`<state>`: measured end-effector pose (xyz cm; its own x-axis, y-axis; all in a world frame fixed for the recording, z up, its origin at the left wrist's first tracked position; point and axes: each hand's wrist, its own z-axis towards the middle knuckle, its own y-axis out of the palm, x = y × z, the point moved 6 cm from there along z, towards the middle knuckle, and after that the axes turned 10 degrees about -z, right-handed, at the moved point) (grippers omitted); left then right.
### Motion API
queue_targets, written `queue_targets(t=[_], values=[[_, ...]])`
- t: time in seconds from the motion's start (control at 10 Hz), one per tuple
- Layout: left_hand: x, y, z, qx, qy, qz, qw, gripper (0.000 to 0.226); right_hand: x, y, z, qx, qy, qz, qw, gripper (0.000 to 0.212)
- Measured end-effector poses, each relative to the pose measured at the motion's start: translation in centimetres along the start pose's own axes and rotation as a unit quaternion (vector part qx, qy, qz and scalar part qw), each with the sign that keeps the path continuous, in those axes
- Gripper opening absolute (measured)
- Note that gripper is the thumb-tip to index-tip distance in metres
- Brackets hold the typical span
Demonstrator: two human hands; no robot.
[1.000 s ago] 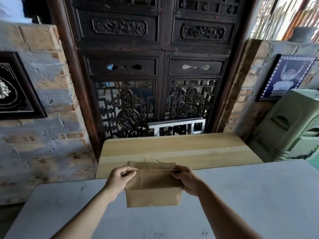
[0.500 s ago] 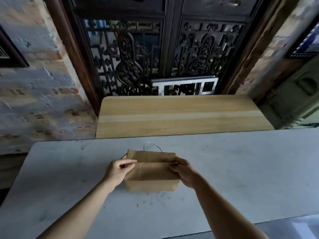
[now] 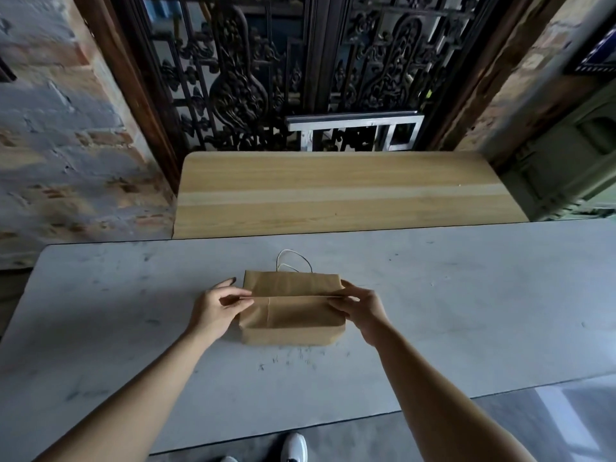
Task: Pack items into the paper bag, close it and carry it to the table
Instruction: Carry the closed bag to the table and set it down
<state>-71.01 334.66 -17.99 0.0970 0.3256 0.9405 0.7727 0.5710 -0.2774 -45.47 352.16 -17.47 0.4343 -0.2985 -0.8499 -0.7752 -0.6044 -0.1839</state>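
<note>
I saw the brown paper bag (image 3: 293,315) sitting at the frame's centre on the grey table (image 3: 466,311), top folded shut, string handle poking up behind.

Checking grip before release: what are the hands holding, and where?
Both hold the brown paper bag: left hand and right hand pinch opposite ends of its folded-over top edge.

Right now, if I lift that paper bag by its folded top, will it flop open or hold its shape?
The paper bag probably holds: it looks boxy and filled, its fold creased flat. Both hands pinch the fold's ends, so it may spring open once released. The thin handle suggests light contents.
</note>
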Motion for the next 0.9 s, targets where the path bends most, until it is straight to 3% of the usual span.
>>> queue_targets(t=[0.2, 0.6, 0.9], values=[[-0.5, -0.3, 0.8, -0.043, -0.019, 0.002, 0.999, 0.033, 0.3, -0.3, -0.3, 0.01, -0.002, 0.012, 1.0, 0.019], [-0.1, -0.8, -0.4, -0.039, -0.039, -0.044, 0.997, 0.026, 1.1, -0.4, -1.3, 0.044, 0.007, -0.014, 0.999, 0.015], [4.6, -2.3, -1.5, -0.045, -0.024, -0.034, 0.998, 0.022, -3.4, -1.0, -4.2, 0.106, -0.02, -0.132, 0.985, 0.002]])
